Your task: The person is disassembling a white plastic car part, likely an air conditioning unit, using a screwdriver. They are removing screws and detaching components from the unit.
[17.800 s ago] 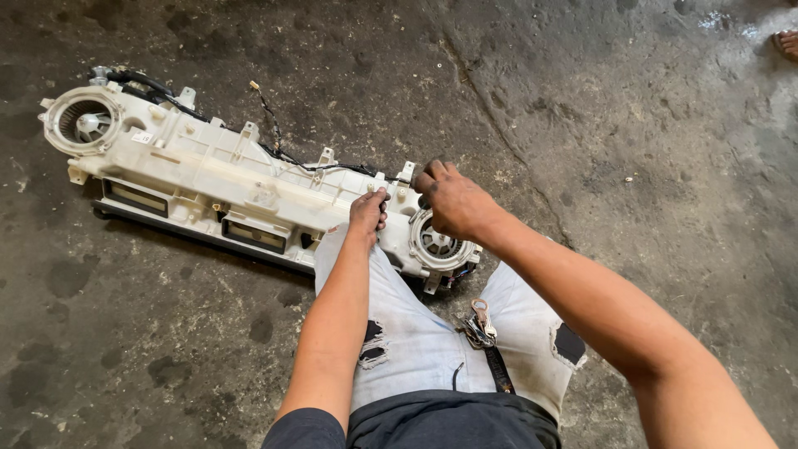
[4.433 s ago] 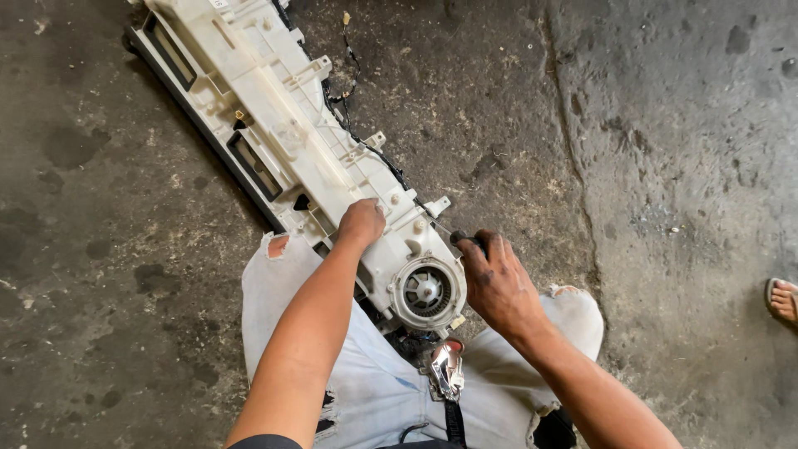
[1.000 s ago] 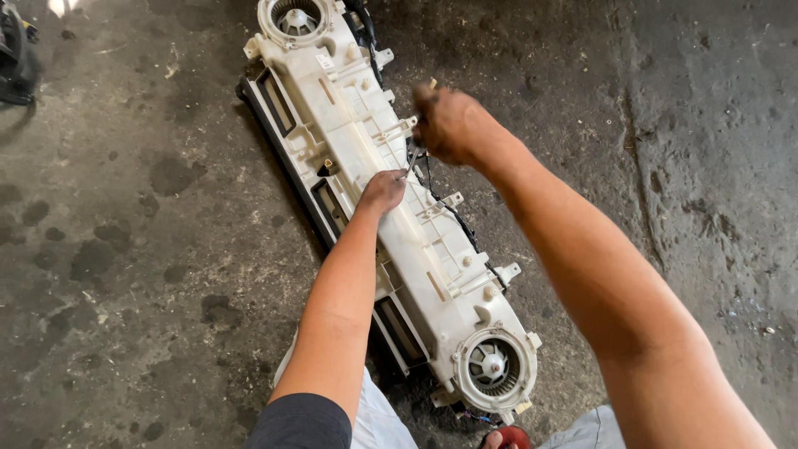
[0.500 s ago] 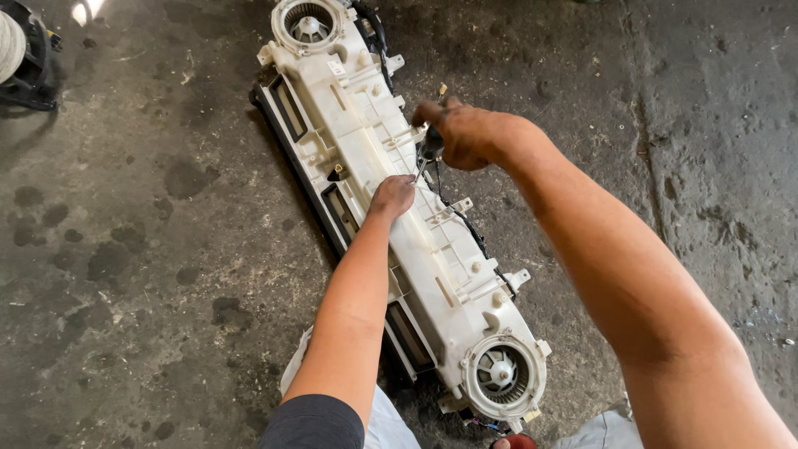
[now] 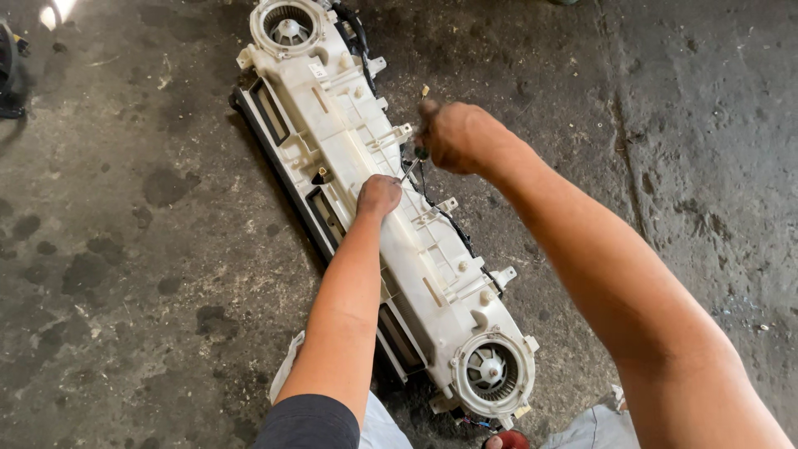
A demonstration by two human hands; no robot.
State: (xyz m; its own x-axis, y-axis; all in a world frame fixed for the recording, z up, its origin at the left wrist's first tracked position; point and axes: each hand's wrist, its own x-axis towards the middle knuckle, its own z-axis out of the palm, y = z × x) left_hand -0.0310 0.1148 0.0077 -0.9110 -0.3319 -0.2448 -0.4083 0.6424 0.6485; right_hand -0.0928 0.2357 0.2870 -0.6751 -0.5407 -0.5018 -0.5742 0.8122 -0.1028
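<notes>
At the near edge of the view, pale trouser fabric (image 5: pixel 378 420) and a small red object (image 5: pixel 509 439) are partly seen, the latter too cropped to be identified. Just beyond, a long off-white plastic blower housing (image 5: pixel 432 274) is laid diagonally on the stained concrete floor (image 5: pixel 125 274), its near end toward the lower right and its far end toward the upper left. A round near fan wheel (image 5: pixel 490 370) is set in the near end, and a matching far fan wheel (image 5: pixel 287 23) in the far end. Dark rectangular vent openings (image 5: pixel 324 218) run along the housing's left flank, and a black wire harness (image 5: pixel 453 223) is routed along its right flank, touching the casing. The left hand (image 5: pixel 379 194) is pressed as a closed fist on the top face of the housing at about mid-length; whether anything is enclosed in that grip cannot be told. The right hand (image 5: pixel 453 135) is held above the right edge of the housing, slightly farther away, with the grip closed on the handle of a slim screwdriver (image 5: pixel 412 166), whose shaft is angled down and left toward the casing just beside the left hand. A small yellowish piece (image 5: pixel 425 90) protrudes above the right hand; its nature cannot be determined. At the far left border, a dark object (image 5: pixel 8 75) is partly cut off by the frame.
</notes>
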